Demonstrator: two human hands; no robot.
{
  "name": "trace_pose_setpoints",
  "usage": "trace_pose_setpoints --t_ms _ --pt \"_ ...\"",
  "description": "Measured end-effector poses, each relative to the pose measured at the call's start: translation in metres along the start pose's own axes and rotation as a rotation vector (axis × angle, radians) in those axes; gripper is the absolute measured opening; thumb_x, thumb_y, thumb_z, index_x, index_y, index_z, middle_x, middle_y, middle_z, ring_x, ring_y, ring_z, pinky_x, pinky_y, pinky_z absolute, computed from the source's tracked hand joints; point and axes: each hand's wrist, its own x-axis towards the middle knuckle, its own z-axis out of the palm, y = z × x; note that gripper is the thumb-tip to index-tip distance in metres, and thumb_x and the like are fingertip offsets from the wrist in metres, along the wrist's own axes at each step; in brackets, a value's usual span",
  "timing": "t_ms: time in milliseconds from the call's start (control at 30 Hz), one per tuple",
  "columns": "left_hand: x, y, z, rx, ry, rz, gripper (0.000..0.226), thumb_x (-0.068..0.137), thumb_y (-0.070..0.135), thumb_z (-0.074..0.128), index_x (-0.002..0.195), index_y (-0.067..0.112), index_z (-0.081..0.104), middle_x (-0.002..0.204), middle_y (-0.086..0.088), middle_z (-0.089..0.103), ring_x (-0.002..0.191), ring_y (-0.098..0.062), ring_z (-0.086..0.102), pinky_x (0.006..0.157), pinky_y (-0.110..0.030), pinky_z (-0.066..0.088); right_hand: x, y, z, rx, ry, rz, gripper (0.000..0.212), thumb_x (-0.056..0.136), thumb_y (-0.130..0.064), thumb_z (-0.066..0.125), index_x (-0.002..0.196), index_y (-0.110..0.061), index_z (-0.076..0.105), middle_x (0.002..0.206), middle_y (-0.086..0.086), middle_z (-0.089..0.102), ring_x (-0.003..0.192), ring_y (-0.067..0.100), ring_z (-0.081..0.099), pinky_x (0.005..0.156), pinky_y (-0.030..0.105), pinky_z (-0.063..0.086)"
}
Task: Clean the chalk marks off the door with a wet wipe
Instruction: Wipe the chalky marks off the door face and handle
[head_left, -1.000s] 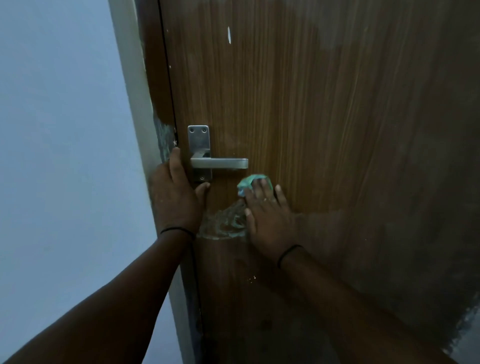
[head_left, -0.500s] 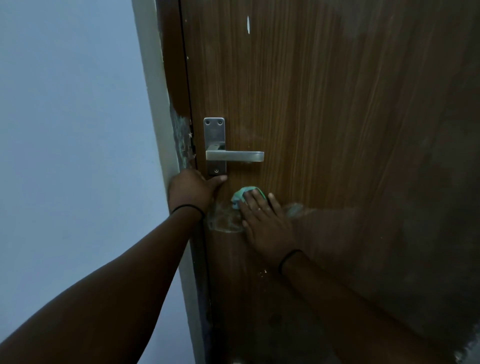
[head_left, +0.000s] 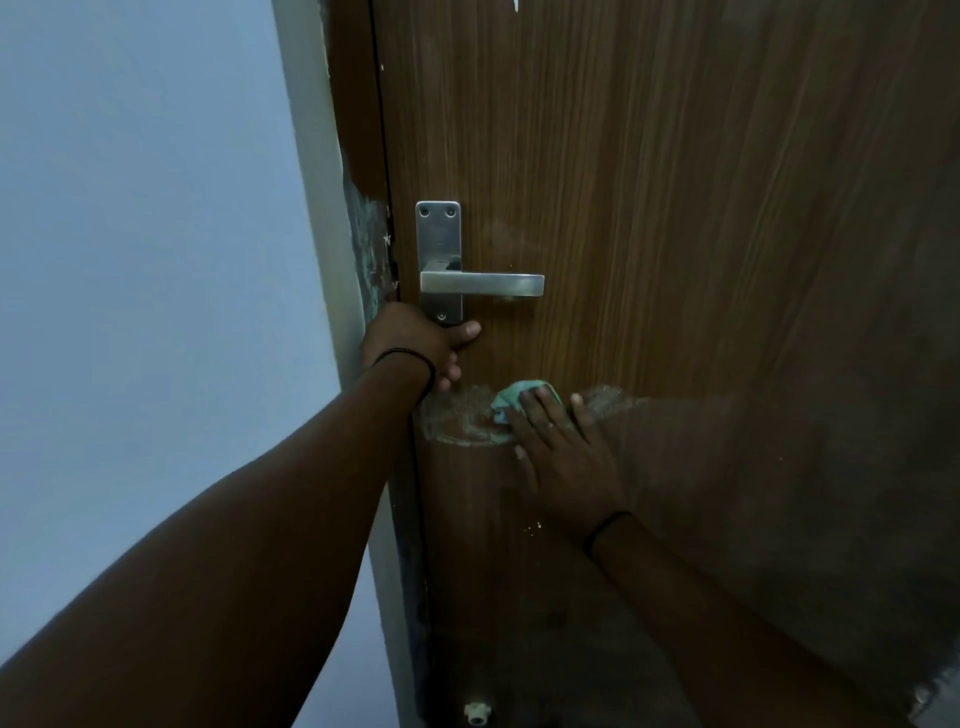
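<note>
A brown wooden door (head_left: 675, 208) fills the right of the head view. A smeared whitish chalk mark (head_left: 457, 421) runs across it below the handle. My right hand (head_left: 561, 447) lies flat on the door with straight fingers and presses a green wet wipe (head_left: 511, 397) against the chalk. Only the wipe's upper left part shows past my fingertips. My left hand (head_left: 410, 343) grips the door's left edge just under the handle plate, thumb on the door face, the other fingers hidden behind the edge.
A silver lever handle (head_left: 480, 284) on its plate sits just above my left hand. The pale door frame (head_left: 322, 208) and a blue-grey wall (head_left: 145, 234) lie to the left. A small white fitting (head_left: 475, 713) sticks out near the door's bottom.
My right hand has slid the wipe along the chalk smear. My left hand moved from flat against the door edge beside the handle to a grip below the plate. The camera shifted.
</note>
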Motion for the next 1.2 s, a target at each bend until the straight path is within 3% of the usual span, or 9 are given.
trace_pose_setpoints --t_ms 133,200,367,533,733,867,967,1067,1200 --pt "0.005 -0.002 0.000 0.005 -0.031 -0.008 0.034 0.076 0.036 0.080 0.084 0.006 0.066 0.052 -0.002 0.067 0.044 -0.013 0.061 0.051 -0.028 0.053 -0.029 0.043 0.003 -0.013 0.060 0.227 0.050 0.099 -0.036 0.030 0.145 -0.018 0.038 0.151 0.008 0.041 0.147 0.015 0.012 0.120 0.046 0.008" --pt "0.008 -0.001 0.000 -0.009 -0.041 -0.011 0.034 0.076 0.036 0.080 0.086 0.006 0.066 0.052 -0.001 0.066 0.044 -0.012 0.060 0.050 -0.026 0.051 -0.014 0.036 -0.001 0.003 0.095 0.307 0.051 0.099 -0.035 0.031 0.146 -0.015 0.035 0.152 0.011 0.037 0.148 0.020 0.014 0.121 0.047 0.008" --pt "0.004 -0.001 0.002 -0.023 -0.008 0.003 0.032 0.077 0.034 0.080 0.081 0.006 0.065 0.047 -0.001 0.065 0.042 -0.013 0.060 0.055 -0.030 0.053 -0.026 0.028 -0.001 -0.018 0.018 0.144 0.052 0.099 -0.035 0.028 0.145 -0.013 0.040 0.152 0.010 0.039 0.146 0.020 0.021 0.119 0.047 0.013" --pt "0.007 -0.006 0.003 -0.012 0.007 0.031 0.030 0.076 0.036 0.080 0.079 0.014 0.060 0.047 0.001 0.066 0.041 -0.010 0.059 0.057 -0.031 0.053 -0.005 0.042 -0.009 -0.003 0.120 0.325 0.053 0.100 -0.035 0.029 0.148 -0.013 0.029 0.155 0.012 0.031 0.149 0.022 0.011 0.121 0.048 0.009" --pt "0.004 -0.005 0.004 0.030 0.047 0.052 0.030 0.077 0.037 0.079 0.073 0.011 0.063 0.052 -0.001 0.068 0.052 -0.017 0.067 0.074 -0.039 0.061 -0.047 0.055 0.001 -0.004 0.019 0.233 0.051 0.100 -0.036 0.027 0.146 -0.017 0.038 0.152 0.009 0.040 0.147 0.017 0.014 0.120 0.047 0.011" --pt "0.004 -0.004 0.005 0.049 0.046 0.038 0.031 0.077 0.038 0.078 0.074 0.011 0.063 0.052 -0.001 0.068 0.048 -0.013 0.064 0.067 -0.034 0.058 -0.025 0.049 -0.004 0.016 0.085 0.360 0.052 0.100 -0.034 0.030 0.147 -0.013 0.033 0.153 0.013 0.035 0.148 0.022 0.015 0.121 0.047 0.009" --pt "0.000 -0.002 0.004 0.068 0.058 0.045 0.031 0.079 0.039 0.077 0.074 0.011 0.063 0.048 0.002 0.066 0.043 -0.010 0.061 0.062 -0.030 0.054 -0.025 0.029 0.000 0.038 0.045 0.246 0.052 0.098 -0.034 0.032 0.145 -0.013 0.038 0.152 0.012 0.038 0.147 0.024 0.022 0.119 0.045 0.011" --pt "0.001 0.000 0.003 0.029 0.025 0.030 0.028 0.079 0.035 0.078 0.083 0.012 0.062 0.057 -0.002 0.068 0.050 -0.015 0.062 0.065 -0.034 0.057 -0.047 0.051 0.000 -0.005 0.024 0.257 0.052 0.099 -0.035 0.028 0.145 -0.013 0.039 0.151 0.012 0.040 0.146 0.023 0.022 0.120 0.046 0.012" --pt "0.003 0.000 0.001 0.048 0.019 0.054 0.028 0.076 0.036 0.080 0.078 0.015 0.061 0.057 -0.002 0.069 0.053 -0.017 0.064 0.071 -0.039 0.058 -0.022 0.044 -0.003 0.029 0.092 0.392 0.054 0.100 -0.034 0.026 0.148 -0.009 0.030 0.154 0.017 0.033 0.148 0.027 0.017 0.120 0.047 0.010"
